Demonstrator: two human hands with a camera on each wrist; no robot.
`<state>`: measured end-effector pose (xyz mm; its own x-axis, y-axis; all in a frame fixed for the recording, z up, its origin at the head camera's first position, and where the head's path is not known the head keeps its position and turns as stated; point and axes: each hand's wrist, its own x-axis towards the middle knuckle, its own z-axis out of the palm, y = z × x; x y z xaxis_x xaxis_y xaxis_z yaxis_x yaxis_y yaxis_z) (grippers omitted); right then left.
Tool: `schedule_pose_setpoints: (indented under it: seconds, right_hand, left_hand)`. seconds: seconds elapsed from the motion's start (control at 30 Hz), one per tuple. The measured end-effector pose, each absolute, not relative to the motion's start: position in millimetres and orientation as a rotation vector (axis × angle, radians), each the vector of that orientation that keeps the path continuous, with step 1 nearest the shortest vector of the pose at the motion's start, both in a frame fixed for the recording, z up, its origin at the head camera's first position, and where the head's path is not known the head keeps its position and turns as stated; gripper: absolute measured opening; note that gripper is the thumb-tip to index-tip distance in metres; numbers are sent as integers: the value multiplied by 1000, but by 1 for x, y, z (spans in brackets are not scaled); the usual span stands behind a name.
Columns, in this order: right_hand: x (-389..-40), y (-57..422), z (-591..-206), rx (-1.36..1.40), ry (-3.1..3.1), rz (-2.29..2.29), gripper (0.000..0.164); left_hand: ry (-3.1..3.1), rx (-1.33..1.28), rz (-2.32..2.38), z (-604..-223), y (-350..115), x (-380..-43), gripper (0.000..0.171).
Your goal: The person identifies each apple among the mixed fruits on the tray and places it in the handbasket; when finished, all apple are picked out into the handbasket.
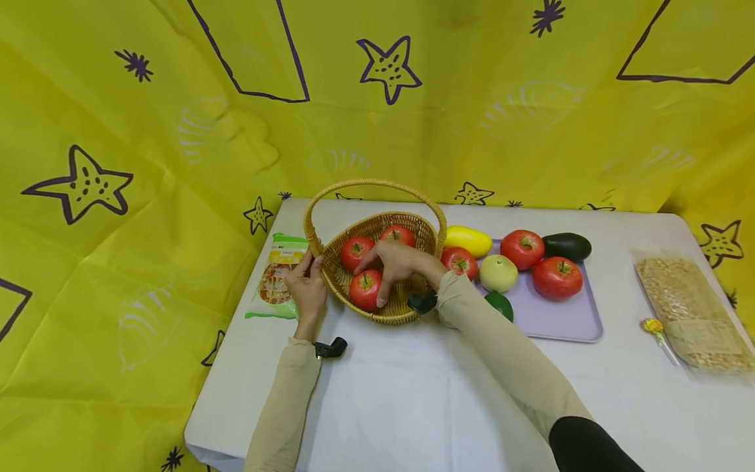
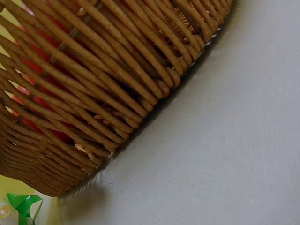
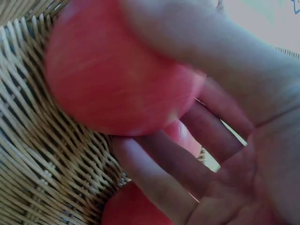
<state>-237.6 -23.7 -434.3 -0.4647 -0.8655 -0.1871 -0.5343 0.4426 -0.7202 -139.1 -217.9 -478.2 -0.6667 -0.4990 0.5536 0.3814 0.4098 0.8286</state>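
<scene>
A wicker basket [image 1: 392, 319] with a tall arched handle stands on the table, tilted slightly in the head view. My left hand [image 1: 308, 292] holds its left rim near the foot of the handle. In the left wrist view only the woven side [image 2: 117, 79] shows, with red behind the slats; that hand's fingers are out of sight there. Inside the basket, my right hand [image 1: 402, 261] grips the front red apple [image 1: 364, 290], thumb on one side and fingers on the other. Two more apples, one at left [image 1: 356, 253] and one behind [image 1: 397, 235], lie by its fingers.
Right of the basket, a lilac tray [image 1: 566, 324] bears several apples, a pale round fruit [image 1: 498, 273], an eggplant [image 1: 567, 247] and something green. A yellow fruit [image 1: 468, 241] lies at its left corner. Also there: a green-white packet [image 1: 277, 278], a lollipop [image 1: 657, 332], an oat bag [image 1: 696, 311].
</scene>
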Motion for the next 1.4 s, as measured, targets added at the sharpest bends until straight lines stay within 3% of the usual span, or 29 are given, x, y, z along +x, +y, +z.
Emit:
schedule_pose_setpoints:
  seconds: [0.37,0.77,1.4]
  right_hand:
    - [-231,-23,-429,-1132,2168,-693,80]
    - [-236,-11,-432,-1108,2075,-783,71]
    - [-227,-20,-431,-1021,2207,-754,75]
  left_hand:
    - [-1840,104,-1388,-480,-218,-140,31]
    - [-1838,121,-1422,-479,-217,-141,31]
    - [-1849,123,-1421,-480,-217,-140,32]
